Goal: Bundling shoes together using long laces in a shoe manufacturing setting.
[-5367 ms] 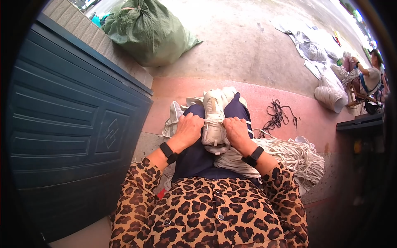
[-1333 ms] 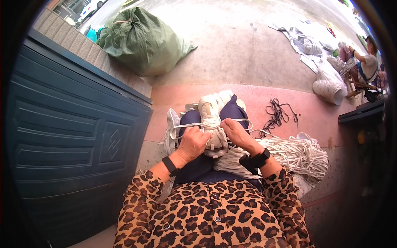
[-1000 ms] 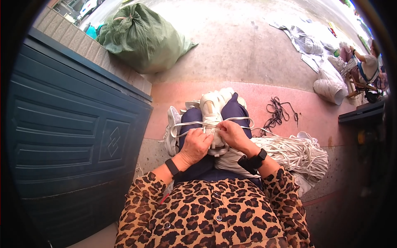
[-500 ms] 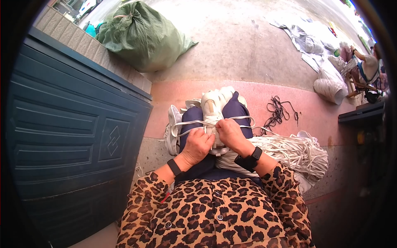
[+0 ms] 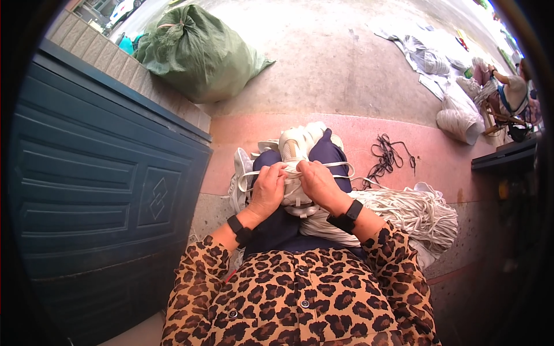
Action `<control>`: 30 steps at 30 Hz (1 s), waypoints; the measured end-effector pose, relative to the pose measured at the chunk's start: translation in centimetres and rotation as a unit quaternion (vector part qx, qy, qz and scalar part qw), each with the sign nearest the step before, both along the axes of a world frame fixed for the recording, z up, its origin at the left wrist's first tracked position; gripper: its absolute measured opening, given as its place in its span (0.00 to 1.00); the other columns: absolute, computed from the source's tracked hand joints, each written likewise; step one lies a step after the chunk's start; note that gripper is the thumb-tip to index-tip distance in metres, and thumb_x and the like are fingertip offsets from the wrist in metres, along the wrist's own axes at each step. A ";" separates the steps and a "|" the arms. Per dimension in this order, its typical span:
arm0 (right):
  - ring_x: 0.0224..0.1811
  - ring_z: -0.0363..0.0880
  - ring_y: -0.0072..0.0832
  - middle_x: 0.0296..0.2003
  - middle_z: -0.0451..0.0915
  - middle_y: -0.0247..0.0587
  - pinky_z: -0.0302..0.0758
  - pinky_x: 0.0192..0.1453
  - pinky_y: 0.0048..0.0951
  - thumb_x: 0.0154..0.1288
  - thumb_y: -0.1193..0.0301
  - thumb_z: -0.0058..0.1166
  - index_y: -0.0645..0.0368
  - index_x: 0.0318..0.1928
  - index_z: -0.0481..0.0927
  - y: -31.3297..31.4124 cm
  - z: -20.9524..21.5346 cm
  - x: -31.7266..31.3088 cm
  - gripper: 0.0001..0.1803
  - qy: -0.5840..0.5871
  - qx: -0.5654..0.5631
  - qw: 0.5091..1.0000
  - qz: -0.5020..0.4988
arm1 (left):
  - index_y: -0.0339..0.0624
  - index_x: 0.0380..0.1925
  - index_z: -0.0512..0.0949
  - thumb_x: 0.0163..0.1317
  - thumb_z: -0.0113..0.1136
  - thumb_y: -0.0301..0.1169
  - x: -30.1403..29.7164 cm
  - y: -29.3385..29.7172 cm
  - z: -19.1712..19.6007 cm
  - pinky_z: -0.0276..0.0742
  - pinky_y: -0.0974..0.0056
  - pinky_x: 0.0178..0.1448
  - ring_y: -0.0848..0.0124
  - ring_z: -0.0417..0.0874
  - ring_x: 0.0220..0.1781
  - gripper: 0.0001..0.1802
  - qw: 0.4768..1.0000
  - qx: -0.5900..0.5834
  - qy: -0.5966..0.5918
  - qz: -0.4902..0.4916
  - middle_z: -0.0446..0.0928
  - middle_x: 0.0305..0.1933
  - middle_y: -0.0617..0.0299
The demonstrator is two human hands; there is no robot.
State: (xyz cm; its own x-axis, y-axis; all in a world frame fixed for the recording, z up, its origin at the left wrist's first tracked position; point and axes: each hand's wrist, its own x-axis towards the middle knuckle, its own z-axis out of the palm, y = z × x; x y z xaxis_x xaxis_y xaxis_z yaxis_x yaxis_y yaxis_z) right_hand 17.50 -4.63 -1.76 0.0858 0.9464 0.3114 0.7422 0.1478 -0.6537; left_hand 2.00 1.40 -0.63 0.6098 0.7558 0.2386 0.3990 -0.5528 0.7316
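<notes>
A white sneaker (image 5: 295, 144) rests on my lap between my knees, its toe pointing away from me. My left hand (image 5: 268, 187) is closed at the left side of its lacing, fingertips pinching the white shoelace (image 5: 292, 168). From the right, my right hand (image 5: 317, 183) pinches the lace too, its fingertips a little apart from the left ones. Lace loops stick out over both thighs. The fingers hide part of the eyelets, and the heel end shows between my wrists.
A heap of white shoelaces (image 5: 404, 216) lies by my right thigh, dark laces (image 5: 388, 158) beyond it. More white shoes (image 5: 241, 173) are at my left knee. A blue panelled door (image 5: 86, 173) stands left, a green sack (image 5: 202, 57) ahead. Far right, a person (image 5: 511, 89) sits near white bundles.
My left hand has moved forward from the shoe's tongue area up to the lacing, level with the right hand. My right hand has shifted slightly left and forward.
</notes>
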 end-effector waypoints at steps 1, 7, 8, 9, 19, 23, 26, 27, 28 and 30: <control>0.28 0.70 0.51 0.22 0.72 0.54 0.67 0.34 0.45 0.46 0.82 0.46 0.64 0.31 0.66 0.0 -0.1 0.0 0.08 0.026 0.008 0.999 0.016 | 0.38 0.42 0.71 0.54 0.52 0.18 0.0 0.1 0.0 0.73 0.61 0.41 0.60 0.77 0.35 0.14 1.000 0.000 0.000 -0.001 0.75 0.31 0.54; 0.28 0.71 0.50 0.23 0.73 0.54 0.68 0.33 0.45 0.49 0.81 0.45 0.62 0.32 0.68 0.1 -1.2 0.1 0.07 0.117 -0.007 0.993 0.019 | 0.38 0.44 0.70 0.51 0.53 0.19 0.4 0.9 -0.5 0.71 0.60 0.44 0.59 0.75 0.38 0.17 0.998 -0.040 0.050 -0.029 0.75 0.30 0.55; 0.28 0.71 0.50 0.23 0.73 0.53 0.68 0.32 0.45 0.50 0.81 0.45 0.61 0.32 0.68 0.1 -1.2 0.1 0.07 0.138 -0.030 0.990 0.013 | 0.39 0.44 0.69 0.50 0.53 0.19 0.4 1.0 -0.4 0.70 0.58 0.43 0.58 0.74 0.37 0.18 0.997 -0.038 0.053 -0.039 0.74 0.30 0.55; 0.28 0.71 0.50 0.23 0.73 0.53 0.68 0.32 0.45 0.50 0.81 0.45 0.61 0.32 0.68 0.0 -1.2 0.2 0.07 0.138 -0.030 0.990 0.012 | 0.40 0.45 0.69 0.50 0.53 0.19 0.6 1.0 -0.3 0.70 0.56 0.41 0.56 0.73 0.36 0.20 0.996 -0.038 0.057 -0.052 0.74 0.29 0.54; 0.30 0.71 0.47 0.23 0.74 0.50 0.68 0.33 0.43 0.50 0.79 0.46 0.61 0.30 0.71 -0.4 -1.4 0.5 0.04 0.080 -0.034 0.996 0.005 | 0.38 0.48 0.67 0.47 0.58 0.21 1.4 1.7 0.1 0.70 0.58 0.41 0.57 0.73 0.35 0.25 0.987 -0.003 0.087 -0.135 0.72 0.29 0.54; 0.32 0.72 0.47 0.24 0.75 0.50 0.69 0.35 0.42 0.50 0.79 0.46 0.61 0.31 0.72 -0.5 -1.1 0.3 0.05 0.096 -0.048 0.994 -0.003 | 0.39 0.49 0.66 0.47 0.57 0.19 1.4 1.1 0.2 0.71 0.57 0.39 0.54 0.73 0.34 0.25 0.984 0.072 0.100 -0.128 0.70 0.30 0.50; 0.33 0.72 0.47 0.25 0.75 0.50 0.69 0.37 0.43 0.50 0.79 0.45 0.62 0.31 0.72 -0.6 -1.1 0.6 0.06 0.110 -0.063 0.992 -0.003 | 0.38 0.50 0.66 0.48 0.56 0.19 1.3 1.2 0.1 0.70 0.56 0.38 0.53 0.73 0.33 0.25 0.981 0.089 0.088 -0.145 0.69 0.30 0.50; 0.33 0.72 0.47 0.25 0.75 0.50 0.69 0.37 0.43 0.50 0.79 0.45 0.62 0.31 0.72 -0.7 -1.0 0.8 0.06 0.109 -0.062 0.992 -0.003 | 0.38 0.50 0.65 0.48 0.56 0.18 1.3 1.4 0.2 0.70 0.56 0.38 0.53 0.73 0.33 0.25 0.980 0.091 0.079 -0.156 0.69 0.30 0.49; 0.34 0.72 0.47 0.26 0.76 0.50 0.70 0.38 0.42 0.50 0.79 0.45 0.62 0.32 0.72 -0.9 -0.9 1.0 0.07 0.112 -0.053 0.992 -0.005 | 0.38 0.50 0.65 0.48 0.56 0.18 1.3 1.5 0.3 0.70 0.56 0.38 0.53 0.73 0.33 0.25 0.980 0.093 0.078 -0.156 0.69 0.30 0.49; 0.35 0.72 0.47 0.27 0.76 0.50 0.70 0.39 0.42 0.49 0.79 0.45 0.62 0.33 0.72 -1.4 -0.5 1.1 0.08 0.115 -0.043 0.992 -0.007 | 0.37 0.49 0.66 0.48 0.56 0.18 1.1 1.7 0.6 0.70 0.57 0.38 0.54 0.72 0.33 0.25 0.976 0.111 0.078 -0.171 0.69 0.30 0.50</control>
